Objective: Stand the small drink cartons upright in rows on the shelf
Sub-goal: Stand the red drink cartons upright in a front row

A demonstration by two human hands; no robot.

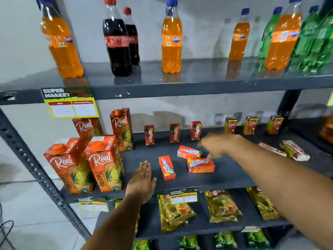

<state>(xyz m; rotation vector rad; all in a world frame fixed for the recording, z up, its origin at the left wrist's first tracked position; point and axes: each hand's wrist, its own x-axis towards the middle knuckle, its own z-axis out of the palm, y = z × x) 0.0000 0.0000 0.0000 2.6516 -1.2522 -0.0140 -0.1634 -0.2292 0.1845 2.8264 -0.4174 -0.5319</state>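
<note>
On the dark middle shelf [225, 179], three small red cartons stand upright in a back row [174, 132]. Three more lie flat in front: one near my left hand [166, 167], one further back [188, 152], one to the right [200, 165]. My right hand [219, 146] hovers, blurred, just above and behind the right flat carton, fingers pointing down at it and holding nothing. My left hand [142, 181] rests flat and open at the shelf's front edge, left of the nearest flat carton. Three small Real cartons stand at the back right [251, 125], and two lie flat [294, 150].
Large Real pineapple cartons [104, 163] crowd the shelf's left end. Soda bottles [171, 38] stand on the shelf above. Gold snack packets [173, 212] fill the shelf below. A slotted metal upright [36, 170] runs down the left side.
</note>
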